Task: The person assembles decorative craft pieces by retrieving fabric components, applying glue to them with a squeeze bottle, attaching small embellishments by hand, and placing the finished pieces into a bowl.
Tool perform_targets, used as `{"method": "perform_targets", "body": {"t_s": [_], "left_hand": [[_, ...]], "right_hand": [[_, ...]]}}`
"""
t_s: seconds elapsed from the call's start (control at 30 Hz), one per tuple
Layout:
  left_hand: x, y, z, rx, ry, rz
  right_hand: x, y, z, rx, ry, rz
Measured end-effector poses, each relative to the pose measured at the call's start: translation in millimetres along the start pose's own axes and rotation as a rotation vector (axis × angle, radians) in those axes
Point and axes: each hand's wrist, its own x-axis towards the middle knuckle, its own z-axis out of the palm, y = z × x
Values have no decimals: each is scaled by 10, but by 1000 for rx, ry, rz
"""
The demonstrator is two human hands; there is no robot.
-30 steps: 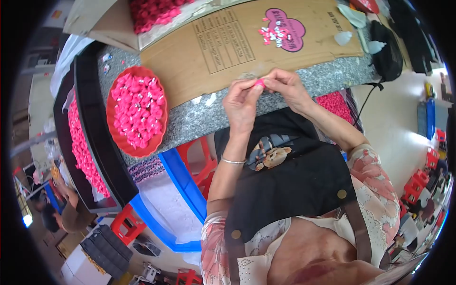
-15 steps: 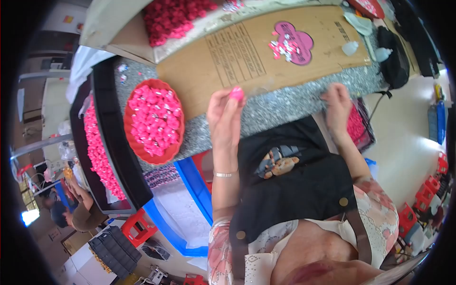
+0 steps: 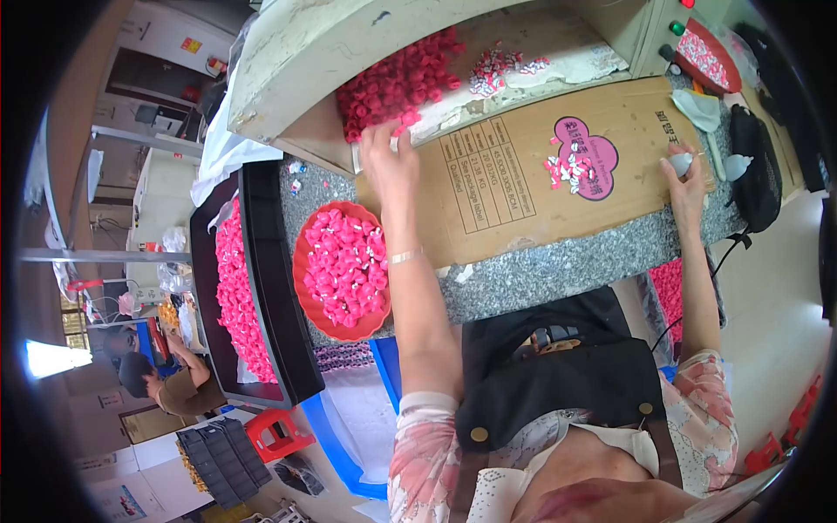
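My left hand [image 3: 390, 159] reaches to the front edge of the pale cabinet's opening, fingers curled in around a small pink piece [image 3: 406, 121] that shows at the fingertips. Just beyond it lies a heap of round pink pieces [image 3: 397, 83]. At the right end of the cardboard sheet [image 3: 488, 200], my right hand [image 3: 688, 187] has its fingers closed around a small translucent squeeze bottle [image 3: 680, 163]. A second such bottle [image 3: 738, 167] lies close to that hand. Small white and pink bits [image 3: 574, 172] are scattered on the cardboard's purple flower print.
Left of my forearm stands a red scalloped bowl [image 3: 307, 288] full of pink pieces, beside a black tray [image 3: 270, 288] of more. A white scoop [image 3: 697, 111], red dish [image 3: 708, 57] and black pouch [image 3: 757, 166] lie at right. A person [image 3: 179, 383] sits far left.
My left hand has moved forward from the counter's front edge to the pink heap. My right hand has moved right and forward and taken hold of the squeeze bottle. The view has shifted.
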Motion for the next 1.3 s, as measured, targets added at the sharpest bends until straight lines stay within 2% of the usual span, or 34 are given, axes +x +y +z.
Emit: {"method": "perform_targets", "body": {"t_s": [0.03, 0.13, 0.17, 0.23, 0.37, 0.47, 0.57, 0.63, 0.7, 0.77, 0.9, 1.0, 1.1, 1.13, 1.2, 1.3], "left_hand": [[110, -60, 150, 108, 7, 23], [311, -220, 408, 413, -214, 73], [325, -261, 445, 439, -251, 36], [395, -294, 446, 532, -314, 154], [376, -334, 388, 631, -319, 284], [245, -74, 246, 99, -134, 108], [-311, 539, 60, -824, -394, -203], [-759, 925, -81, -1129, -517, -456], [-1130, 1048, -139, -1365, -528, -545], [-1399, 1083, -220, -1604, -516, -585], [-1668, 1012, -206, -1772, -393, -722], [-1680, 1101, -242, -1893, -405, -873], [-1677, 1188, -244, -1822, -381, -859], [-1686, 1148, -229, -1740, -369, -789], [-1693, 994, -221, -1573, -339, -654], [-1700, 899, -261, -1529, -347, -627]], "right_hand": [[2, 6, 2, -36, -26, 41], [-46, 24, -1, -42, 29, -43], [-88, 1, -6, -4, 55, -69], [-221, -149, -28, 70, 107, -126], [-574, -666, 67, 254, -55, -43], [-813, -944, 248, 475, -254, 56], [-957, -1194, 488, 732, -564, 173], [-995, -1344, 687, 966, -697, 181], [-1004, -1463, 842, 1109, -799, 292], [-1056, -1454, 1019, 1143, -788, 356], [-1201, -1430, 1043, 1116, -876, 422], [-1253, -1401, 998, 1022, -851, 375], [-1199, -1344, 802, 769, -685, 262], [-1159, -1333, 711, 662, -611, 216], [-1068, -1361, 521, 522, -540, 82], [-960, -1422, 380, 432, -509, -132]]}}
